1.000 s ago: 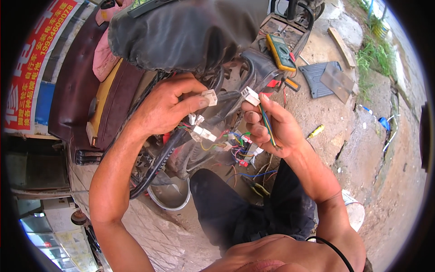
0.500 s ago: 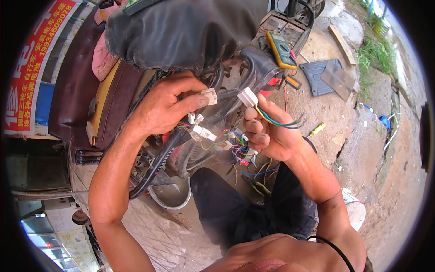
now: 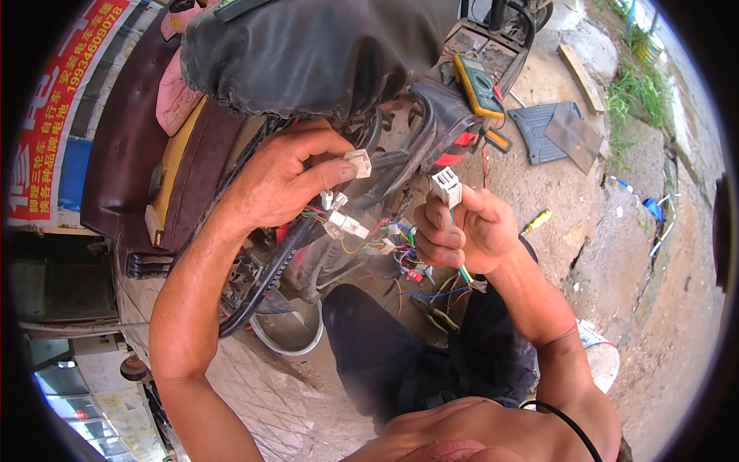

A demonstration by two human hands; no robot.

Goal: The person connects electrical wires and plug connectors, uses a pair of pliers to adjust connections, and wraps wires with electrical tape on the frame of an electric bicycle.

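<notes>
My left hand [image 3: 286, 175] pinches a white plastic connector [image 3: 359, 163] above the opened front of a vehicle frame, beside a black covered seat or pad [image 3: 308, 54]. Across from it my right hand [image 3: 473, 235] grips another white connector [image 3: 446, 187], slotted face showing, with coloured wires hanging through the fingers. The two connectors are apart. Below my left hand, more white connectors [image 3: 346, 225] hang by a thick black cable [image 3: 281, 262]. A tangle of small plugs and thin coloured wires [image 3: 408, 269] lies between my hands and my knees.
A yellow multimeter [image 3: 476, 85] rests at the upper right; on the ground lie dark plates [image 3: 539, 131], a wooden strip [image 3: 580, 77], a yellow tool [image 3: 538, 220] and pliers [image 3: 435, 316]. A basin [image 3: 285, 343] sits by my left knee, a maroon seat [image 3: 115, 162] at left.
My right hand has turned its connector from lying sideways to more upright, slotted face showing and wires now pointing down. My left hand has stayed almost still.
</notes>
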